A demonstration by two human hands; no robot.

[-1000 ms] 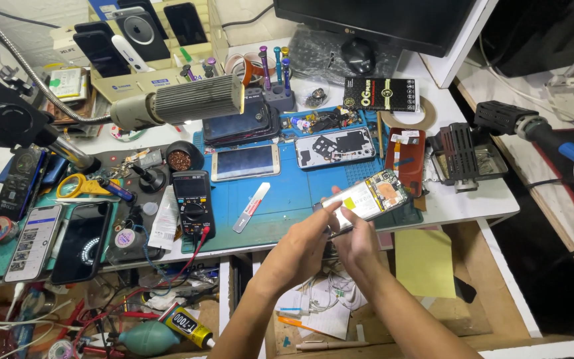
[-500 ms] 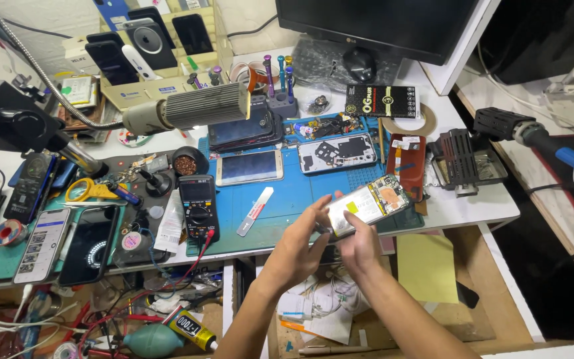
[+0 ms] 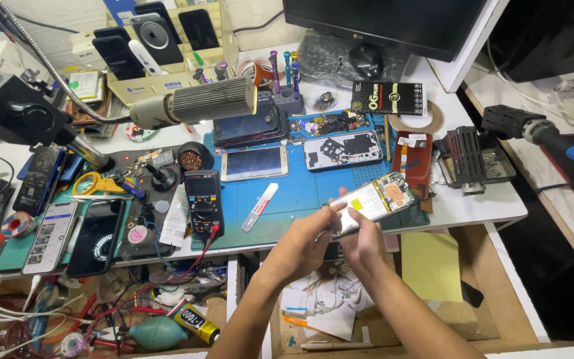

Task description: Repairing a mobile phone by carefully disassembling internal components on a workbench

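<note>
An opened phone (image 3: pixel 375 201) with its back cover off, showing a white battery and circuit boards, is held above the front edge of the blue work mat (image 3: pixel 300 193). My left hand (image 3: pixel 308 240) grips its near end from the left. My right hand (image 3: pixel 361 239) pinches the same end from below and the right. Both hands hover over an open drawer (image 3: pixel 327 302) full of white cables and paper.
On the mat lie a white glue tube (image 3: pixel 259 207), a black multimeter (image 3: pixel 204 201), a phone with its screen up (image 3: pixel 254 162) and an opened phone (image 3: pixel 340 150). A ribbed lamp head (image 3: pixel 210 102), screwdrivers (image 3: pixel 286 73), yellow scissors (image 3: pixel 97 184) and more phones (image 3: pixel 51 236) crowd the left.
The view has shifted slightly. Both hands stay on the opened phone, which has tilted a little and sits slightly lower over the mat's front edge.
</note>
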